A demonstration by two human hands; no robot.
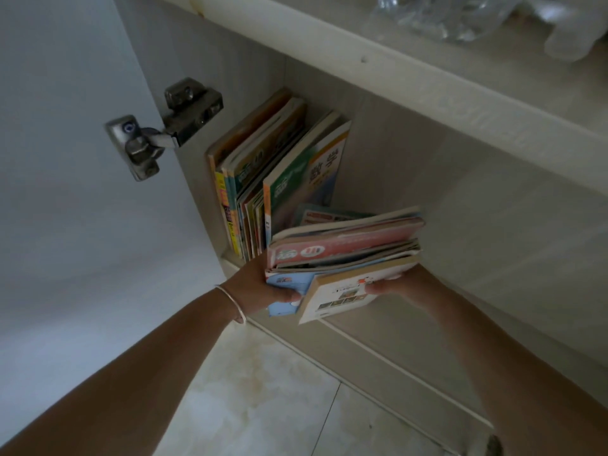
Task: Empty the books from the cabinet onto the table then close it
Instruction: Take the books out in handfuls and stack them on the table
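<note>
A pale cabinet (427, 179) stands open, its white door (65, 159) swung out to the left on a metal hinge (164, 126). Several thin books (273, 172) stand upright against the cabinet's left wall, the green-covered one leaning at the front. I hold a stack of books (342, 258) flat at the cabinet's front edge, just above its floor. My left hand (260, 284) grips the stack's left end, thumb on a blue cover. My right hand (394, 284) grips its right side, mostly hidden under the books. One more book (329, 215) lies behind the stack.
The cabinet's right half is bare boards. Above the shelf board (427, 80) lies crumpled clear plastic (454, 14). Pale floor tiles (263, 390) run below the cabinet's base. A silver bangle (230, 302) sits on my left wrist.
</note>
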